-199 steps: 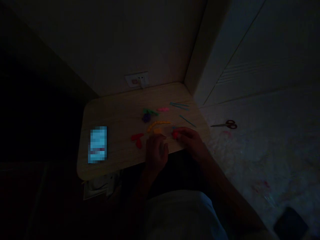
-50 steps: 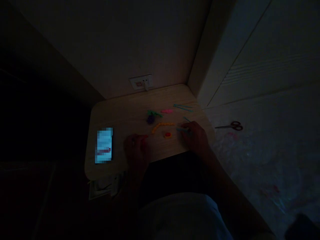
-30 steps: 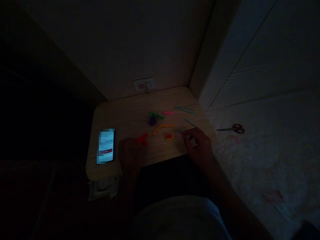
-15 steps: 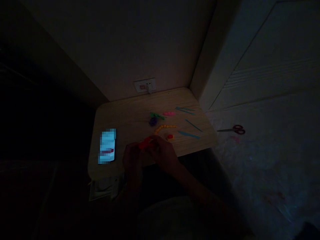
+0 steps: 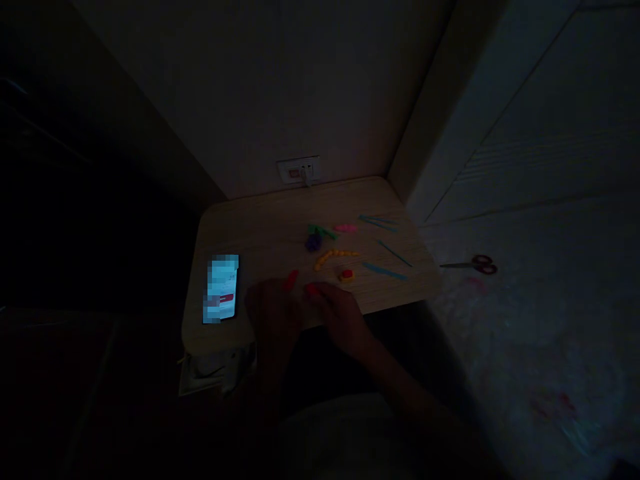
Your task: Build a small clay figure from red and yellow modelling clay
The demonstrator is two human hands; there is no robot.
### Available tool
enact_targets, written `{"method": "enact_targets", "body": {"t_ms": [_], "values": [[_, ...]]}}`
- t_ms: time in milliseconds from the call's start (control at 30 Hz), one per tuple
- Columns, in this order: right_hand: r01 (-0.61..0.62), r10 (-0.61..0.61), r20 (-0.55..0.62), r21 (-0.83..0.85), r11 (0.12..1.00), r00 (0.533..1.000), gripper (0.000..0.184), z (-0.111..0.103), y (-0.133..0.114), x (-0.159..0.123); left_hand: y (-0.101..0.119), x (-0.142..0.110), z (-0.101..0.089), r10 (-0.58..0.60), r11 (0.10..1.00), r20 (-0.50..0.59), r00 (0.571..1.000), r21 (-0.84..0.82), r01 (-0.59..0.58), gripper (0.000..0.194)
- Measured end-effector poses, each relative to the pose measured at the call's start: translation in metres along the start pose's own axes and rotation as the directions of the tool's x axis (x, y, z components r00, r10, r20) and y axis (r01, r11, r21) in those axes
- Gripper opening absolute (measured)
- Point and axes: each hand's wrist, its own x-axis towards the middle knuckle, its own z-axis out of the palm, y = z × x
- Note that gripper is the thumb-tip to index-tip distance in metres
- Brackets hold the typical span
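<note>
The scene is very dim. Both my hands rest at the near edge of a small wooden table [image 5: 260, 227]. My left hand [image 5: 273, 310] has its fingers closed on a red clay piece [image 5: 291, 280] that sticks out above them. My right hand [image 5: 343, 312] pinches a second small red clay bit [image 5: 313, 290] at its fingertips, just right of the first. Beyond the hands lie an orange beaded clay strip [image 5: 334, 255] and a small orange-and-red clay piece [image 5: 346, 275].
A lit phone [image 5: 223, 289] lies at the table's left. A purple-and-green clay shape [image 5: 315, 238], a pink clay piece [image 5: 345, 229] and several teal sticks [image 5: 385, 271] lie further back and right. Scissors [image 5: 475, 265] lie on the surface to the right. A wall socket [image 5: 299, 171] sits behind the table.
My right hand left the teal stick on the table and came left to join my left hand on the red clay. The red clay now shows as two bits, one at each hand.
</note>
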Motion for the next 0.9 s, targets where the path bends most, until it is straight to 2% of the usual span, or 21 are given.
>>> {"method": "enact_targets", "body": {"t_ms": [67, 100, 133, 167, 233, 333, 400, 433, 500, 567, 600, 633, 700, 767, 833, 867, 900], "values": [[0.052, -0.055, -0.061, -0.041, 0.998, 0.997, 0.031, 0.004, -0.004, 0.001, 0.014, -0.006, -0.003, -0.048, 0.979, -0.119, 0.992, -0.204, 0.023, 0.047], [0.085, -0.091, -0.085, -0.070, 0.994, 0.992, 0.031, 0.007, -0.006, 0.001, 0.023, -0.008, -0.004, -0.092, 0.930, -0.118, 0.989, -0.365, 0.043, 0.048], [0.117, -0.127, -0.098, -0.101, 0.988, 0.987, 0.031, 0.010, -0.008, 0.002, 0.033, -0.010, -0.005, -0.149, 0.832, -0.106, 0.983, -0.550, 0.067, 0.045], [0.143, -0.158, -0.108, -0.137, 0.980, 0.981, 0.033, 0.014, -0.010, 0.002, 0.043, -0.009, -0.005, -0.199, 0.720, -0.011, 0.980, -0.680, 0.139, 0.044], [0.172, -0.200, -0.118, -0.212, 0.962, 0.973, 0.037, 0.021, -0.012, 0.001, 0.060, -0.005, -0.003, -0.272, 0.553, 0.179, 0.946, -0.775, 0.305, 0.040], [0.209, -0.239, -0.092, -0.254, 0.944, 0.967, 0.044, 0.022, -0.016, -0.001, 0.072, 0.005, 0.001, -0.371, 0.336, 0.312, 0.874, -0.833, 0.440, 0.038], [0.233, -0.261, -0.103, -0.227, 0.946, 0.960, 0.051, 0.015, -0.020, -0.001, 0.074, 0.007, -0.001, -0.367, 0.200, 0.383, 0.848, -0.857, 0.474, 0.037], [0.234, -0.265, -0.136, -0.213, 0.949, 0.954, 0.054, 0.009, -0.024, 0.001, 0.074, 0.005, -0.003, -0.336, 0.159, 0.410, 0.848, -0.863, 0.480, 0.037], [0.229, -0.273, -0.215, -0.208, 0.951, 0.938, 0.057, -0.001, -0.031, 0.008, 0.078, -0.004, -0.010, -0.260, 0.154, 0.436, 0.862, -0.862, 0.483, 0.037], [0.257, -0.302, -0.206, -0.220, 0.941, 0.931, 0.061, -0.003, -0.037, 0.016, 0.085, -0.017, -0.016, -0.235, 0.203, 0.459, 0.857, -0.839, 0.505, 0.042], [0.283, -0.323, -0.166, -0.226, 0.932, 0.932, 0.065, 0.000, -0.039, 0.020, 0.089, -0.024, -0.017, -0.251, 0.242, 0.455, 0.854, -0.825, 0.511, 0.047], [0.308, -0.337, -0.099, -0.229, 0.923, 0.936, 0.072, 0.006, -0.041, 0.021, 0.093, -0.029, -0.018, -0.260, 0.308, 0.416, 0.871, -0.819, 0.483, 0.054], [0.359, -0.358, 0.048, -0.229, 0.905, 0.932, 0.087, 0.025, -0.043, 0.020, 0.100, -0.035, -0.015, -0.269, 0.491, 0.320, 0.909, -0.766, 0.415, 0.063], [0.364, -0.339, 0.137, -0.242, 0.899, 0.931, 0.100, 0.047, -0.045, 0.013, 0.106, -0.037, -0.009, -0.286, 0.586, 0.235, 0.929, -0.724, 0.364, 0.075], [0.249, -0.263, -0.017, -0.276, 0.929, 0.965, 0.111, 0.058, -0.047, 0.007, 0.109, -0.038, -0.002, -0.284, 0.607, 0.199, 0.938, -0.720, 0.336, 0.081], [0.230, -0.247, -0.029, -0.281, 0.932, 0.969, 0.115, 0.058, -0.048, 0.006, 0.109, -0.039, 0.001, -0.268, 0.616, 0.189, 0.945, -0.721, 0.319, 0.078], [0.268, -0.281, -0.008, -0.274, 0.924, 0.960, 0.115, 0.054, -0.049, 0.007, 0.109, -0.040, 0.003, -0.249, 0.625, 0.187, 0.950, -0.719, 0.305, 0.071]]}}
